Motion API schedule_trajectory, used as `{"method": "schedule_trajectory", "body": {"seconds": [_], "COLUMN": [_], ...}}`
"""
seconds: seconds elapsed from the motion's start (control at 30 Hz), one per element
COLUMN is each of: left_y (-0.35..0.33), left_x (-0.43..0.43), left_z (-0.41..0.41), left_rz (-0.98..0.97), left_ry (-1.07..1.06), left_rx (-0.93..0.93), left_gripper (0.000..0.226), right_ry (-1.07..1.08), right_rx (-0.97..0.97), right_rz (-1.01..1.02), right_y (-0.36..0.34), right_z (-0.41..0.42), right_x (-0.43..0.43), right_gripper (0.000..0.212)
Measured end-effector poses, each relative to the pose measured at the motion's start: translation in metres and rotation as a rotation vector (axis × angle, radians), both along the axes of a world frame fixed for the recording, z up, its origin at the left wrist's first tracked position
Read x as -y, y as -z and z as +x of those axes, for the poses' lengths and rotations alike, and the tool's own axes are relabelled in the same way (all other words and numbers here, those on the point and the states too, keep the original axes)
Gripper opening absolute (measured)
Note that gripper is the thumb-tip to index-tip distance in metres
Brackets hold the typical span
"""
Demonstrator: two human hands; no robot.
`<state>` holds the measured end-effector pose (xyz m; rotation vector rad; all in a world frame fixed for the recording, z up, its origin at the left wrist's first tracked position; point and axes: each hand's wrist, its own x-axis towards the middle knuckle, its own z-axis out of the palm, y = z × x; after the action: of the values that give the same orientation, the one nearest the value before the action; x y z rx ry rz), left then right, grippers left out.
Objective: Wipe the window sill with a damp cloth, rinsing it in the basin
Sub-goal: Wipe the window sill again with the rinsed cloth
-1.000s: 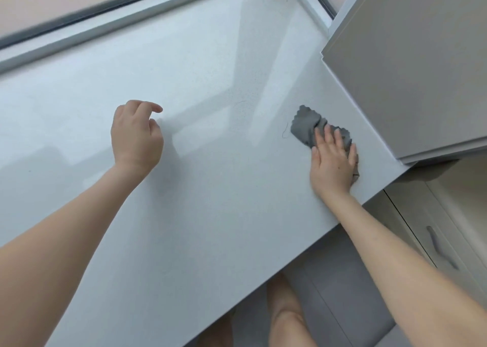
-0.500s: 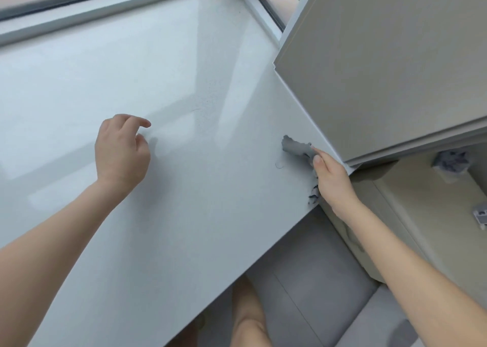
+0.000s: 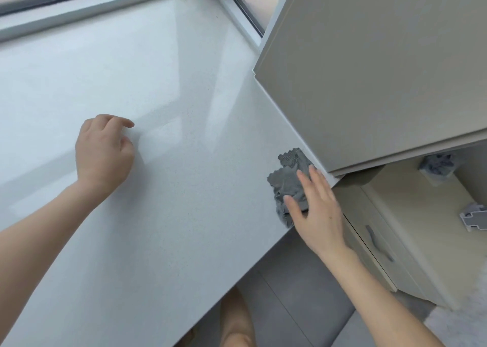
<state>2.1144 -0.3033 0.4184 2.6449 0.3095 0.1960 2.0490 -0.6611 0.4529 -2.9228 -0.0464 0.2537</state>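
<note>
Sill (image 3: 158, 188), white and glossy, fills most of the view, with a beige cabinet (image 3: 382, 69) over its right end. Left hand (image 3: 102, 152) rests on the sill, fingers loosely curled, holding nothing. Right hand (image 3: 316, 212) lies flat with spread fingers on the grey cloth (image 3: 287, 180), crumpled at the sill's right front corner beside the cabinet.

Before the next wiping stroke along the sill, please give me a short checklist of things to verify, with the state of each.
1. Right hand flat on the grey cloth: ok.
2. Cloth fully on the window sill: not ok, one part hangs over the front edge.
3. Left hand rests empty on the sill: ok.
4. Cloth damp enough: cannot tell.
5. Basin within reach: cannot tell, not in view.
6. Cabinet beside the cloth, touching: ok.
</note>
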Motion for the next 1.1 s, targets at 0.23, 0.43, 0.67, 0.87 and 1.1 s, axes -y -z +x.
{"method": "schedule_trajectory", "body": {"seconds": [0.23,0.43,0.67,0.87,1.1], "left_y": [0.012,0.026,0.032,0.036,0.032], "left_x": [-0.014,-0.041,-0.064,-0.065,-0.063], "left_z": [0.023,0.052,0.109,0.137,0.137], "left_rz": [0.052,0.103,0.177,0.242,0.213], "left_ry": [-0.164,-0.215,-0.201,-0.196,-0.202], "left_rx": [0.086,0.126,0.15,0.083,0.051], "left_gripper": [0.031,0.033,0.036,0.038,0.037], "right_ry": [0.042,-0.178,-0.386,-0.442,-0.071], "right_rx": [-0.012,0.022,0.065,0.099,0.27], "right_rz": [-0.184,-0.172,-0.08,-0.012,0.264], "right_y": [0.056,0.059,0.063,0.065,0.026], "right_z": [0.044,0.064,0.161,0.235,0.275], "right_x": [0.011,0.009,-0.047,-0.106,-0.139], "right_gripper": [0.063,0.061,0.058,0.057,0.04]}}
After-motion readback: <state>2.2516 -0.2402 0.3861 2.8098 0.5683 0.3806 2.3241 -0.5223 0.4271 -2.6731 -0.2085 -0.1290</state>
